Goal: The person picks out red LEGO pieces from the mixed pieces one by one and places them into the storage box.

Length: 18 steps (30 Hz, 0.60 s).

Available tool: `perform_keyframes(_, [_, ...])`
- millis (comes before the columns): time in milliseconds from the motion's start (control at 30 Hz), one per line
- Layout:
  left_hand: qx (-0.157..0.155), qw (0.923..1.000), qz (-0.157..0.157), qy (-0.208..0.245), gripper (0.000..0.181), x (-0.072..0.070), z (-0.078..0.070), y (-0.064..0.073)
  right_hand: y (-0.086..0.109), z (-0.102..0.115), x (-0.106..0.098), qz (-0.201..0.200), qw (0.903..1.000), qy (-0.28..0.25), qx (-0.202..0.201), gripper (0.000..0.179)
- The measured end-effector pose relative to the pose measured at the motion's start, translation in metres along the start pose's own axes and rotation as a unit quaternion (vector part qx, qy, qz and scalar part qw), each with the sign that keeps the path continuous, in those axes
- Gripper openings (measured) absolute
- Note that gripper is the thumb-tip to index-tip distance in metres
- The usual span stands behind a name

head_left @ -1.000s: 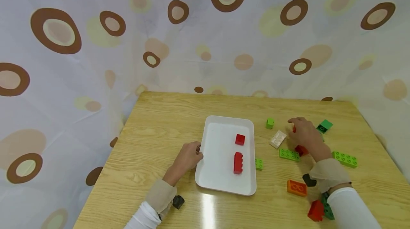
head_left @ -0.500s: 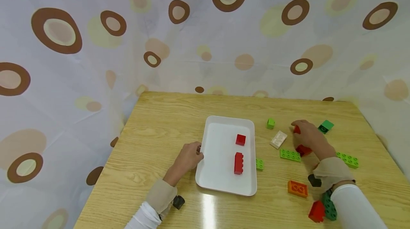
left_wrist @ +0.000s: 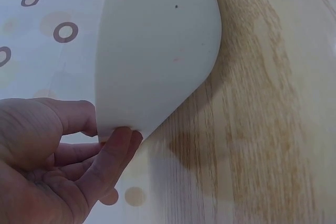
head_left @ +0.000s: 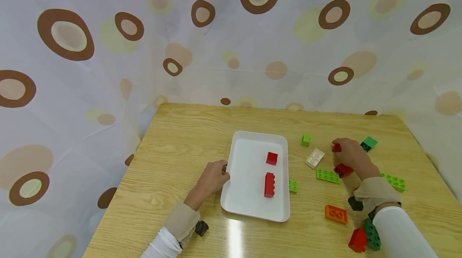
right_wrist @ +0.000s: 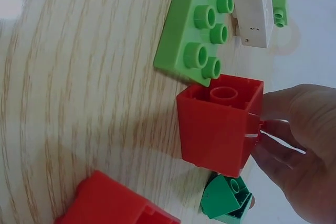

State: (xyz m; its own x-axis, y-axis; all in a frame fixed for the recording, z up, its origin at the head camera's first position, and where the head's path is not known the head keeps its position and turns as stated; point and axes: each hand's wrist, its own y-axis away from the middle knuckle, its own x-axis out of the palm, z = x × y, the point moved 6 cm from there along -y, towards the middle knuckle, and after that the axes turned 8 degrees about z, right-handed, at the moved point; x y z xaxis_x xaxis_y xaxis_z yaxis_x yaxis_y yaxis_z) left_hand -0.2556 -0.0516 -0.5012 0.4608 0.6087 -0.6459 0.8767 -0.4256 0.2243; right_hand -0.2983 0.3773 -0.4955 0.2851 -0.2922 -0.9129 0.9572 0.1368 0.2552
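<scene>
Head view: left hand (head_left: 213,176) pinches white rectangular plastic tray (head_left: 243,186) beside it; well apart, right hand (head_left: 353,157) seems clamped on small red plastic brick (head_left: 336,148), grip half hidden. Firm pinch, steady tray should work best.

Two bricks (head_left: 272,158) lie in the tray (head_left: 245,186), one behind the other. The left hand (head_left: 213,177) touches the tray's left rim; scattered bricks (head_left: 327,176) lie right.
</scene>
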Motion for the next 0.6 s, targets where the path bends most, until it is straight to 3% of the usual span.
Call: perform_keyframes(600, [-0.003, 0.9997, -0.006, -0.024, 0.029, -0.0015, 0.0001, 0.0008, -0.0018, -0.0057, 0.0027, 0.005, 0.9996, -0.019, 0.018, 0.039])
